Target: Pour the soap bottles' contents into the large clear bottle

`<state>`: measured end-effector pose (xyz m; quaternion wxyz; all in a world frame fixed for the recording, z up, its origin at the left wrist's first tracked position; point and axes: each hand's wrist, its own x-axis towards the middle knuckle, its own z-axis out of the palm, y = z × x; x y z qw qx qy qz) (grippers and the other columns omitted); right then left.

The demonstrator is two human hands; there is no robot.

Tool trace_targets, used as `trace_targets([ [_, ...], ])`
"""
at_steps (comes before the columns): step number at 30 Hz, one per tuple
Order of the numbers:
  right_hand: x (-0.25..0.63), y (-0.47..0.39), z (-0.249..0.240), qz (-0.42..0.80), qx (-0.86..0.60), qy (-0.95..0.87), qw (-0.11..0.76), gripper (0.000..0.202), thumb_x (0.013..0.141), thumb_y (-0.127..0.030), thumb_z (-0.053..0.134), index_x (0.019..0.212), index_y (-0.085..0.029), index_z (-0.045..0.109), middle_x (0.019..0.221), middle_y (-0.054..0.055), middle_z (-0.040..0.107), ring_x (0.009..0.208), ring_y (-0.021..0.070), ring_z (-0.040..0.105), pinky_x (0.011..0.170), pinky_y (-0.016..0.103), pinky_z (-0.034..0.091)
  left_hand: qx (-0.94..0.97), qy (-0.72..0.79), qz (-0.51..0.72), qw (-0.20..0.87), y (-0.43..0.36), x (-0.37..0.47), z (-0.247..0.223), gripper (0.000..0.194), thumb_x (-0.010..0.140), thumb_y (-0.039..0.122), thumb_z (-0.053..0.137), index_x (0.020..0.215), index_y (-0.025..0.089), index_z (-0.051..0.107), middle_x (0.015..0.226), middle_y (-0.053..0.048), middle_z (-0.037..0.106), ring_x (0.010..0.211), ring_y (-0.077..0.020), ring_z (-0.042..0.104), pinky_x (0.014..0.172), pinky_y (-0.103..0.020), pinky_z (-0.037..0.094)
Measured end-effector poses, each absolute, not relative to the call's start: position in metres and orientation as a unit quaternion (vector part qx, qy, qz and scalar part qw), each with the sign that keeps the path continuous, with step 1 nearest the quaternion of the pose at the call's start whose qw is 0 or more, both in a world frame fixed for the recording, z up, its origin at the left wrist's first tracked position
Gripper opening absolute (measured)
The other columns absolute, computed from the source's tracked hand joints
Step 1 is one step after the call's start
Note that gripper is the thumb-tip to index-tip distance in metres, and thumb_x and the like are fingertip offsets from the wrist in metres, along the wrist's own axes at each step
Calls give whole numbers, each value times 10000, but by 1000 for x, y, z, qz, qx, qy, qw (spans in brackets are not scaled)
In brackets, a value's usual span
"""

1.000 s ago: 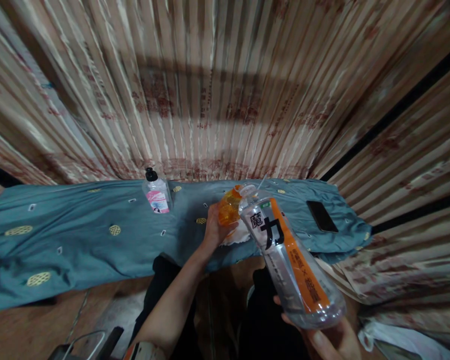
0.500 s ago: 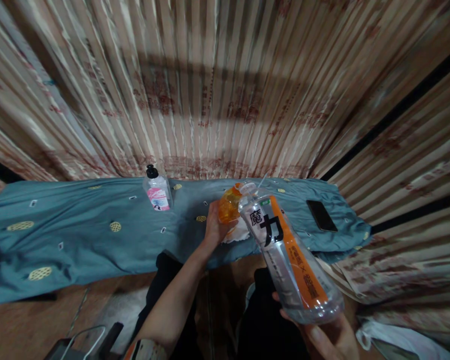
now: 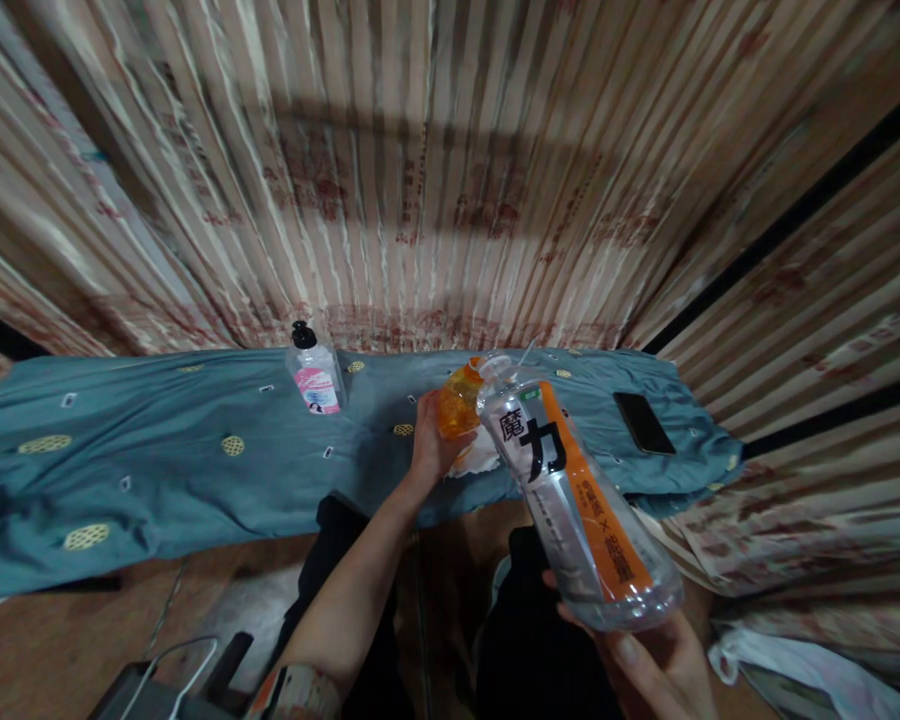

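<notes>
A large clear plastic drink bottle [image 3: 570, 490] with an orange-and-white label bearing black characters is tilted steeply, its base low and near at the right, its open neck pointing up and away towards the middle of the scene. The right hand [image 3: 656, 670] cups the base from below, fingers curled round it. The neck meets the mouth of a small orange bottle [image 3: 459, 400], which the left hand [image 3: 429, 445] grips round its side, fingers closed on it, just above the near edge of the counter. Under the small bottle lies a crumpled white cloth or tissue [image 3: 484, 462].

The counter carries a teal cloth [image 3: 157, 470] dotted with yellow round motifs. On it, to the left of the hands and towards the far edge, stands a clear pump bottle [image 3: 313, 373] with a pink label and a black top. To the right lies a dark phone [image 3: 643, 422], face up. Striped beige curtains [image 3: 420, 180] hang behind the counter and along the right side.
</notes>
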<state>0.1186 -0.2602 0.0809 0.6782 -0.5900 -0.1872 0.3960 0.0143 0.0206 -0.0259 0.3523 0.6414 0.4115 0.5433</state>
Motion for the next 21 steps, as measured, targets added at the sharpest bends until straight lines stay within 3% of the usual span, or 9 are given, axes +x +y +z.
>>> trace_targets([
  [6, 119, -262, 79, 394, -590, -197, 677, 491, 675, -468, 934, 1070, -230, 765, 932, 119, 847, 790, 305, 815, 768, 374, 639, 638, 416, 543, 355, 21, 15, -25, 723, 567, 177, 901, 1216, 221, 585, 1217, -76, 626, 1161, -289, 648, 1065, -502, 547],
  [15, 120, -262, 76, 395, -589, -196, 678, 503, 672, -463, 938, 1079, -227, 763, 964, 131, 849, 887, 334, 819, 772, 383, 644, 607, 412, 553, 395, 25, 18, -36, 671, 553, 199, 917, 1152, 242, 618, 1119, -46, 678, 1053, -253, 678, 964, -440, 572],
  [21, 120, -262, 78, 390, -589, -182, 684, 513, 637, -448, 964, 1057, -224, 772, 992, 135, 849, 888, 327, 821, 751, 357, 644, 602, 404, 556, 406, 25, 20, -38, 709, 563, 197, 912, 1193, 236, 588, 1165, -56, 684, 1059, -241, 685, 944, -409, 579],
])
